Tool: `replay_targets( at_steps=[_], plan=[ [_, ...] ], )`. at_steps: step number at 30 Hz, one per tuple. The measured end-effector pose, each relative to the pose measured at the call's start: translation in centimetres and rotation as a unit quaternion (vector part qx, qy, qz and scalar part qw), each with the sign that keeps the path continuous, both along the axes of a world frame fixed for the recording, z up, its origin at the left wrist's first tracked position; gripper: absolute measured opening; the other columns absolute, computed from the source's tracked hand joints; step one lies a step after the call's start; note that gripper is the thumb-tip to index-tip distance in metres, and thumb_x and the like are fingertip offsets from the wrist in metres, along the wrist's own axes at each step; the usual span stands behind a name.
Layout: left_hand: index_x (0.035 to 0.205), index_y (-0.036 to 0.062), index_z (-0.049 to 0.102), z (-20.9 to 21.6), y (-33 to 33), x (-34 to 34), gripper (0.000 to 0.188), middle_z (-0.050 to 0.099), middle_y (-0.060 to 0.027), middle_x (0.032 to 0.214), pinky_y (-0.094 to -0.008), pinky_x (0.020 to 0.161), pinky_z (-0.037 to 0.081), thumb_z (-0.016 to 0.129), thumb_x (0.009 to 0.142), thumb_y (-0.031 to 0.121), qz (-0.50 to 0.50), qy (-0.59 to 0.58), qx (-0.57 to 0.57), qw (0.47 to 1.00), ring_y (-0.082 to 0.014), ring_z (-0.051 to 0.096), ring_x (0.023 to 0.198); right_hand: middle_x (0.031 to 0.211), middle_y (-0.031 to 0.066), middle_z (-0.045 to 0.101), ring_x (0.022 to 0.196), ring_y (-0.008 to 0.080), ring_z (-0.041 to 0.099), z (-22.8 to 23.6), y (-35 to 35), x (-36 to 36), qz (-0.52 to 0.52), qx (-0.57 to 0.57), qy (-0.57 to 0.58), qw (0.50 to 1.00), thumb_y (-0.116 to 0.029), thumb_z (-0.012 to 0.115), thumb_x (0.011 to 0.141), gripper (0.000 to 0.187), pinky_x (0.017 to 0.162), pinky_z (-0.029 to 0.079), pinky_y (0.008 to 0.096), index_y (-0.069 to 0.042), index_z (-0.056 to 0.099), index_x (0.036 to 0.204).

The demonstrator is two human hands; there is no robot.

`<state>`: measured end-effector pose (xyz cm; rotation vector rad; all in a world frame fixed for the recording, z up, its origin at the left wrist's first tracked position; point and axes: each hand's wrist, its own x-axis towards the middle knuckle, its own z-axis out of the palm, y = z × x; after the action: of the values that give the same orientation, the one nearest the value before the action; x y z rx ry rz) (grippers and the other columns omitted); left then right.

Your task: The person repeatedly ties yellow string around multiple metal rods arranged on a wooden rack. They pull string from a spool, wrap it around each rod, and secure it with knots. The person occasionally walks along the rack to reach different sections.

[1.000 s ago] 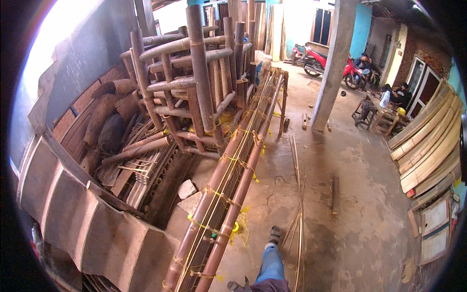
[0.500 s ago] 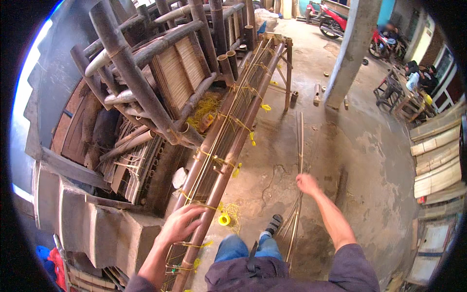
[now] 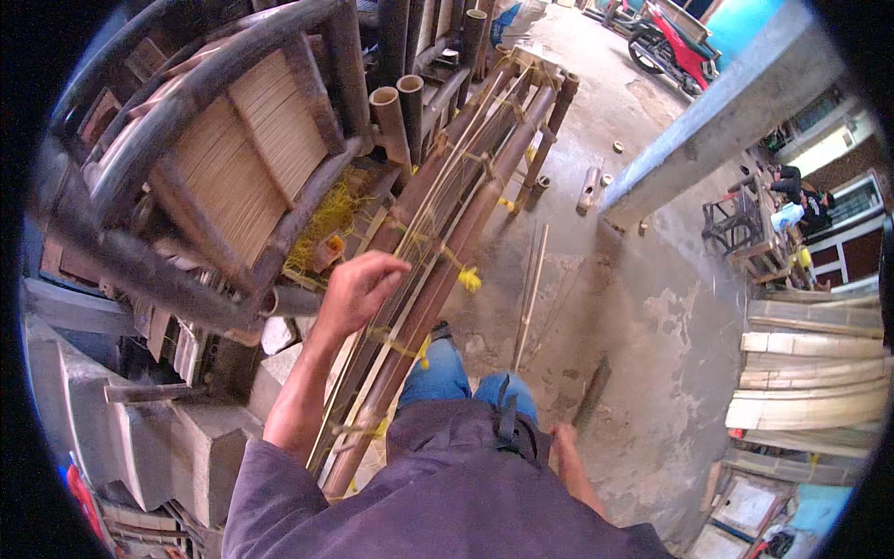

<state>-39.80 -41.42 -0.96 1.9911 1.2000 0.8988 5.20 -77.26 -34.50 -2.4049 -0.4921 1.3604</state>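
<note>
A long bamboo frame (image 3: 456,226) of two brown poles runs away from me, with thin strips (image 3: 424,228) laid lengthwise between them and yellow ties across. My left hand (image 3: 361,291) is over its left side, fingers curled together; whatever they may hold is hidden. Low beside my right hip, my right hand (image 3: 564,442) looks closed, and its contents do not show. Some long thin bamboo strips (image 3: 533,303) lie on the floor right of the frame, ahead of my legs. A yellow tie (image 3: 468,279) hangs from the right pole.
Dark bamboo chairs (image 3: 251,154) crowd the left, above stepped concrete blocks (image 3: 200,452). A concrete pillar (image 3: 708,112) rises at the right. Split bamboo panels (image 3: 810,377) are stacked at the right edge. A red motorcycle (image 3: 675,42) stands far back; a short dark pole (image 3: 592,393) lies on the floor.
My body has moved forward along the frame and leans closer. My left hand went from spread fingers to curled ones. My right hand came back from over the floor strips to my hip.
</note>
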Motion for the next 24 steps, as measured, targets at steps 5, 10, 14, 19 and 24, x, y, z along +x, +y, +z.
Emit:
replay_targets(
  at_steps=[5, 10, 14, 19, 24],
  plan=[
    [0.095, 0.0032, 0.067, 3.6, 11.9, 6.8, 0.014, 0.066, -0.0134, 0.090, -0.0337, 0.074, 0.050, 0.060, 0.087, 0.013, 0.084, 0.001, 0.009, 0.996, -0.0260, 0.065, 0.084, 0.074, 0.0084, 0.067, 0.063, 0.0152, 0.061, -2.2, 8.0, 6.5, -0.011, 0.121, 0.003, 0.993, -0.033, 0.056, 0.085, 0.032, 0.056, 0.048, 0.0320, -0.004, 0.069, 0.084],
    [0.089, 0.0038, 0.067, -2.1, 20.3, 10.2, 0.025, 0.065, -0.0142, 0.091, -0.0403, 0.076, 0.048, 0.065, 0.083, 0.028, 0.179, 0.145, -0.063, 0.971, -0.0310, 0.063, 0.086, 0.069, 0.0050, 0.061, 0.057, 0.0151, 0.055, 2.7, 38.6, 7.9, 0.099, 0.162, -0.016, 0.982, -0.021, 0.056, 0.088, 0.017, 0.053, 0.047, 0.0326, -0.005, 0.060, 0.081],
    [0.087, 0.0048, 0.067, -1.8, 18.4, 10.1, 0.022, 0.064, -0.0130, 0.087, -0.0400, 0.076, 0.048, 0.064, 0.084, 0.026, 0.268, 0.122, -0.150, 0.944, -0.0321, 0.062, 0.087, 0.074, -0.0008, 0.057, 0.069, 0.0094, 0.053, 17.7, 64.0, 0.6, 0.201, 0.456, 0.135, 0.856, -0.024, 0.057, 0.092, 0.019, 0.062, 0.044, 0.0245, -0.005, 0.057, 0.094],
    [0.089, 0.0030, 0.063, 8.2, 17.3, 10.0, 0.025, 0.061, -0.0125, 0.083, -0.0366, 0.071, 0.049, 0.062, 0.087, 0.027, 0.274, 0.069, -0.158, 0.946, -0.0295, 0.061, 0.080, 0.143, 0.0209, 0.038, 0.129, 0.0332, 0.042, 38.2, 82.2, -8.9, 0.295, 0.272, 0.749, 0.527, -0.029, 0.051, 0.091, 0.060, 0.101, 0.041, 0.0368, -0.002, 0.030, 0.141],
    [0.086, 0.0044, 0.059, 13.6, 20.5, 12.4, 0.021, 0.057, -0.0114, 0.089, -0.0393, 0.074, 0.049, 0.062, 0.083, 0.025, 0.229, 0.099, -0.077, 0.965, -0.0295, 0.060, 0.088, 0.127, 0.0170, 0.053, 0.117, 0.0282, 0.053, 40.2, 91.2, 0.1, 0.397, 0.322, 0.609, 0.607, -0.022, 0.052, 0.094, 0.041, 0.096, 0.045, 0.0332, -0.004, 0.041, 0.129]
  ],
)
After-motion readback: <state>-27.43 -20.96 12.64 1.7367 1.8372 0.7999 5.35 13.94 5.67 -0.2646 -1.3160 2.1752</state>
